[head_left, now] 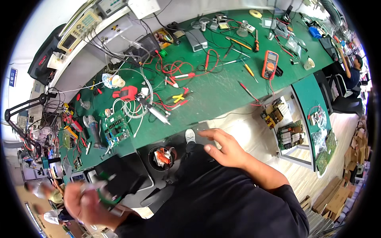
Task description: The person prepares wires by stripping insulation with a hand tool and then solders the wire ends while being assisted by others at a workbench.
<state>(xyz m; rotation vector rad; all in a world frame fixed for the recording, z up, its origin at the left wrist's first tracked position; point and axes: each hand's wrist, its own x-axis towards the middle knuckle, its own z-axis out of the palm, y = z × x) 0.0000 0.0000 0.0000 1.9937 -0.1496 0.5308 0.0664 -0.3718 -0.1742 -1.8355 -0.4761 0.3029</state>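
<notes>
At the lower left, my left hand (89, 202) is smeared by motion. Its fingers curl around a thing with green and silvery parts (106, 194), too blurred to name. A dark shape (125, 174) lies just beyond it; whether the two are joined I cannot tell. My right hand (227, 148) hangs in front of the bench edge, fingers stretched out and holding nothing. On the bench near the left side, a green circuit board (116, 129) lies beside a grey-handled tool (93, 129).
The green bench (222, 87) carries tangled red leads (178, 69), a red multimeter (270, 63) and a grey box (196, 40). Below its edge stand a waste bin (162, 158) and an open cabinet (293, 137) holding boards. Other people (351, 73) are at the far right and lower left.
</notes>
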